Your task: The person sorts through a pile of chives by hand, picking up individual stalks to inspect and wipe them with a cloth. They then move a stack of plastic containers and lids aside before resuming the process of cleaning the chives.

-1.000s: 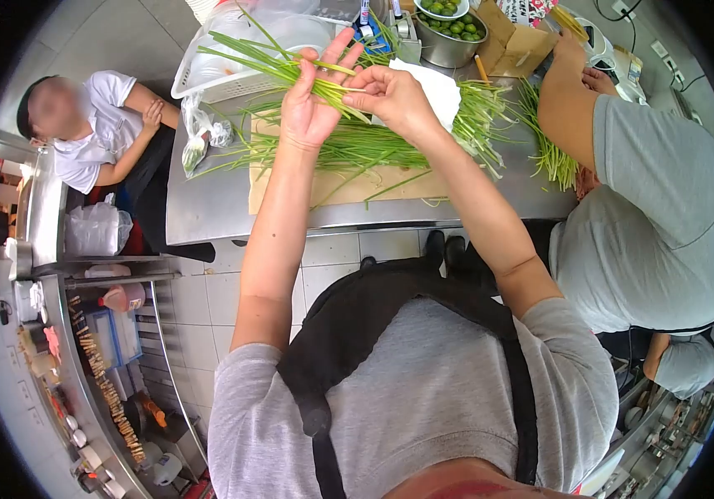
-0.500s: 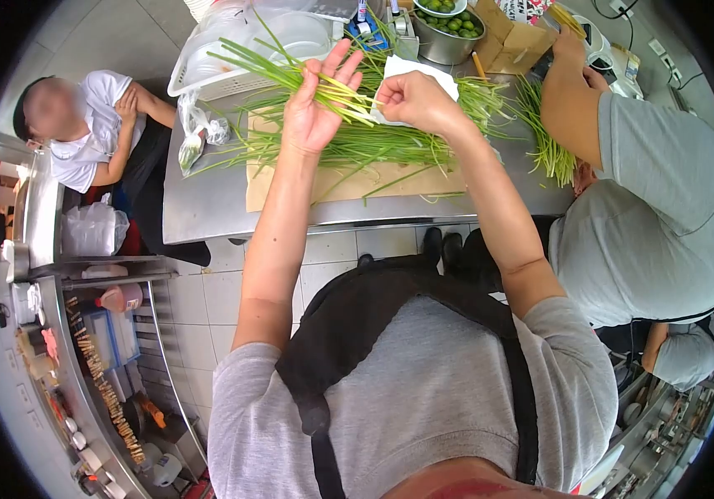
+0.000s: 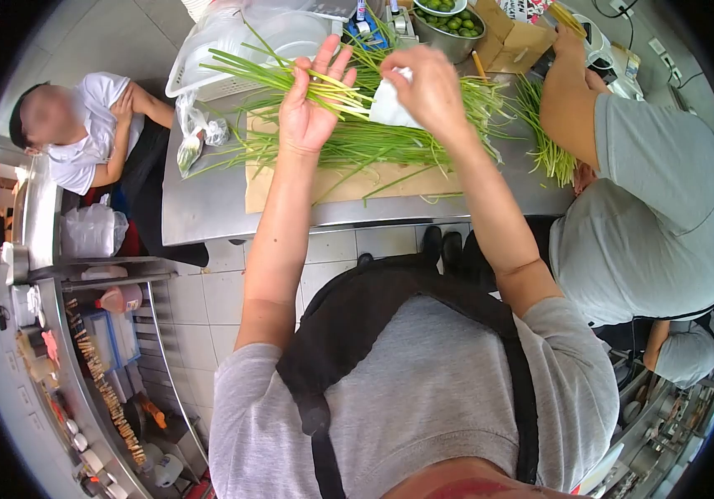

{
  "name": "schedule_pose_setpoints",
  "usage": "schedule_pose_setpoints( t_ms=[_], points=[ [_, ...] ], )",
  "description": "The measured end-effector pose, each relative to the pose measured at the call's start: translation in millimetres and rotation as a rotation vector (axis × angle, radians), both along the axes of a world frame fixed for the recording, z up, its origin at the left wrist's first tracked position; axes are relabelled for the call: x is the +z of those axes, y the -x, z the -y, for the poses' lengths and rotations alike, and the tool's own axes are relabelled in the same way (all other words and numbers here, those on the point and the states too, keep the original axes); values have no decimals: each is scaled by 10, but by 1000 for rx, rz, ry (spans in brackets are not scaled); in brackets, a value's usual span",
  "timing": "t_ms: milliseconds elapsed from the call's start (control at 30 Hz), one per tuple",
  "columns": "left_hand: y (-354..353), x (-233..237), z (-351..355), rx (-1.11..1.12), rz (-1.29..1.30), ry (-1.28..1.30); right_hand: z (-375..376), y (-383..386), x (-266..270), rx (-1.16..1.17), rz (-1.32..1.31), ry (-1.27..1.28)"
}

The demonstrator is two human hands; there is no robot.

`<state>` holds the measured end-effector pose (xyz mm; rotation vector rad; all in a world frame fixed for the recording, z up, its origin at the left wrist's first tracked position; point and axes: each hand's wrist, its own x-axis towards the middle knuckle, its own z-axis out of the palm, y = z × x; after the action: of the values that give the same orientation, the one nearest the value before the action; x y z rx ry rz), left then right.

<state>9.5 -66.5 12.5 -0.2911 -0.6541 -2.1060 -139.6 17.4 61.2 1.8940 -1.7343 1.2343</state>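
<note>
My left hand (image 3: 311, 104) holds a small bunch of garlic chives (image 3: 344, 98) across its palm, thumb over the stems and fingers partly raised. The pale ends point right, and the green leaves stretch to the upper left. At those pale ends, my right hand (image 3: 432, 90) is closed on a white sheet (image 3: 392, 104) that looks like paper or thin cloth. Its fingertips are slightly blurred. Below both hands, a large heap of chives (image 3: 365, 148) lies on a tan board or sheet (image 3: 340, 187).
A steel table (image 3: 207, 204) bears a white basket (image 3: 207, 83) of plastic containers, a knotted plastic bag (image 3: 195, 141), a pot of green limes (image 3: 457, 37) and a cardboard box (image 3: 516, 41). One person (image 3: 95, 125) leans at the left; another (image 3: 639, 200) works beside more chives (image 3: 544, 133).
My right hand has moved slightly up and turned. The white sheet, spread out behind it before, is now gathered beneath the fingers near the pale stem ends. My left hand has barely moved.
</note>
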Motion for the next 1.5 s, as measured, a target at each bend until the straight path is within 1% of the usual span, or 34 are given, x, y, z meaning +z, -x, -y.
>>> schedule_pose_setpoints(
  t_ms=[33,67,133,233,267,300,367,400,467,500,567,600,667,700,767,800,833,900,933,1000,1033,1100,1133,1167,1233,1267,1300,1333,1367,1400,1433,1500],
  points=[
    [16,6,-9,-3,0,2,-25,-61,-23,15,-48,-80],
    [20,6,-19,2,5,9,-44,-124,-34,15,-48,-80],
    [18,3,-32,12,13,11,-71,-227,-65,133,340,-424],
    [21,-1,-29,20,26,21,-47,-278,-153,154,401,-502],
    [22,-3,-34,29,36,25,-52,-308,-144,161,460,-511],
    [25,-2,-42,37,46,29,-40,-323,-158,161,460,-511],
    [40,-16,-50,44,42,22,-10,-338,-232,94,422,-378],
    [52,-29,-53,53,37,15,18,-331,-289,93,421,-376],
    [90,-71,-56,67,22,-19,82,-308,-410,164,747,-374],
    [107,-92,-57,82,7,-53,99,-290,-451,164,746,-374],
    [129,-119,-58,80,-7,-60,115,-245,-494,202,947,-434],
    [132,-129,-60,77,-16,-69,103,-228,-510,203,946,-434],
    [120,-147,-54,105,-41,-89,65,-181,-526,135,967,-382],
    [112,-148,-50,131,-64,-109,45,-99,-529,136,965,-383],
    [-6,-107,19,146,-61,-101,-19,70,-460,25,960,-328],
    [-51,-83,41,159,-54,-93,-63,94,-400,-57,797,-382],
    [-51,-69,38,161,-54,-95,-100,96,-336,-56,797,-385],
    [-29,-45,30,115,-68,-102,-163,57,-182,-256,32,-501],
    [-19,-42,32,114,-69,-101,-150,48,-201,-257,31,-499],
    [6,-63,28,91,-74,-107,-111,-23,-266,49,397,-180],
    [19,-75,27,90,-74,-107,-90,-77,-290,49,397,-180],
    [51,-112,13,65,-109,-149,-46,-242,-315,257,1468,-181],
    [89,-139,-25,66,-109,-149,5,-302,-365,262,1574,-187],
    [149,-168,-93,29,-79,-217,77,-413,-485,263,1573,-187],
    [244,-278,-222,0,-1,-304,192,-612,-748,407,1562,-81],
    [255,-336,-231,46,20,-263,190,-610,-786,404,1412,-179],
    [248,-355,-233,93,41,-223,137,-603,-670,410,1411,-179],
    [212,-379,-223,98,40,-222,57,-552,-539,342,1353,-286],
    [154,-380,-225,39,88,-170,-6,-494,-422,273,1291,-392],
    [114,-388,-247,-21,136,-121,5,-406,-391,291,1219,-424],
    [121,-399,-287,-20,134,-124,17,-405,-367,290,1218,-428],
    [231,-273,-433,274,610,5,44,-397,-323,382,864,-745]
  ],
)
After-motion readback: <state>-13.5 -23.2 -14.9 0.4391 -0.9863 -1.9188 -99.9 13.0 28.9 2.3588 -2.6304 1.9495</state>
